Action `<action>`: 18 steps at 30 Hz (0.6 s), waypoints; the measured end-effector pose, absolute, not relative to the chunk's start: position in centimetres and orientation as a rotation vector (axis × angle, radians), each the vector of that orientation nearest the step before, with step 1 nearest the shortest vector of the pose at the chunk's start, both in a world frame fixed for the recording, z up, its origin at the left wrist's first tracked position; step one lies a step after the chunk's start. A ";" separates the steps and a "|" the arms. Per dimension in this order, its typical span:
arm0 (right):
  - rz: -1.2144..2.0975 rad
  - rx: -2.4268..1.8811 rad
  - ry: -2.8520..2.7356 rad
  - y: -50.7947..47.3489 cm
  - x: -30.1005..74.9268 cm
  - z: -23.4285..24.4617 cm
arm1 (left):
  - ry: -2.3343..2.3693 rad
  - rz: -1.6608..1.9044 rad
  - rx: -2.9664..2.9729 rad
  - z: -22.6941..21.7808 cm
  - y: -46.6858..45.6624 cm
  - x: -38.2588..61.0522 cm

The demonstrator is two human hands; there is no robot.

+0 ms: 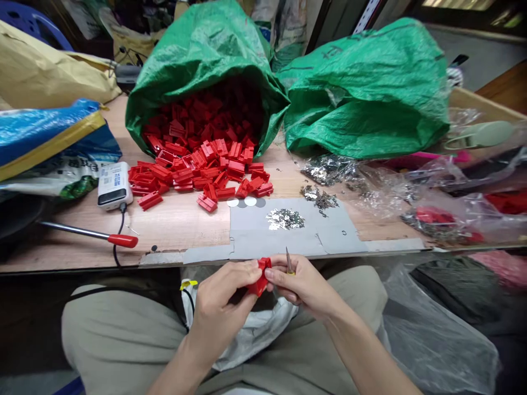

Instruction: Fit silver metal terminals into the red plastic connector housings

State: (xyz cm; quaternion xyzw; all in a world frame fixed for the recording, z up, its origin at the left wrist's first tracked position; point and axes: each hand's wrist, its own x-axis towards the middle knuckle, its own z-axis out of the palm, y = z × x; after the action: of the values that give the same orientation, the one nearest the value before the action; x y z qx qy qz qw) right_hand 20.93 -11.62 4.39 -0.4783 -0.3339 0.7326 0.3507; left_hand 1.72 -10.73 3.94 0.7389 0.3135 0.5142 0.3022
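Note:
Between my hands, just in front of the bench edge, is a small red plastic part (261, 277). My left hand (222, 293) is closed on it, thumb and fingers pinching its left side. The fingertips of my right hand (307, 285) touch its right side. Tucked in that closed right hand is a thin pointed metal tool (289, 262) with a bit of yellow at its base, its tip up; the rest is hidden by the fingers. Beyond lies a pile of small shiny metal pieces (285, 219) on a grey sheet (251, 233).
Red parts spill from an open green sack (214, 41) onto the wooden bench (181, 219). Another green sack (366, 93) stands to its right. A white power bank (115, 186) with a cable and a red-tipped lever (122, 240) are at left. A white bag (251, 334) hangs below.

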 end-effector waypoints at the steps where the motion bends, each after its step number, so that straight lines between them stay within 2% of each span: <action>1: 1.929 -1.242 -0.814 -12.0 20.8 4.4 | 0.791 1.356 1.946 3.9 -11.0 1.7; 5: 1.990 -1.218 -0.747 -13.7 20.4 4.3 | 0.766 1.225 1.623 3.3 -11.8 1.3; 9: 1.927 -1.288 -0.930 -13.3 21.0 4.4 | 0.816 1.122 1.314 2.7 -10.8 1.0; 11: 1.600 -1.488 -1.164 -11.9 22.0 4.5 | 0.950 1.171 1.322 2.4 -9.7 1.0; 14: 0.766 -1.712 -1.586 -8.8 23.7 4.4 | 1.124 1.220 1.553 2.0 -7.7 1.1; 16: 0.461 -1.704 -1.897 -6.9 24.5 4.3 | 1.131 1.191 1.692 1.6 -6.6 1.2; 18: 0.289 -1.717 -2.193 -5.4 24.7 4.4 | 1.115 1.168 1.761 1.2 -5.9 1.4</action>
State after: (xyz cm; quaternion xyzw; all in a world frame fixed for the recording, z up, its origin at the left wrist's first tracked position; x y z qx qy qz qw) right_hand 24.68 -5.39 4.38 -0.6043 -0.7718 0.1019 0.1698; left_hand 1.40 -5.95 1.19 0.6855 0.4339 0.4548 0.3674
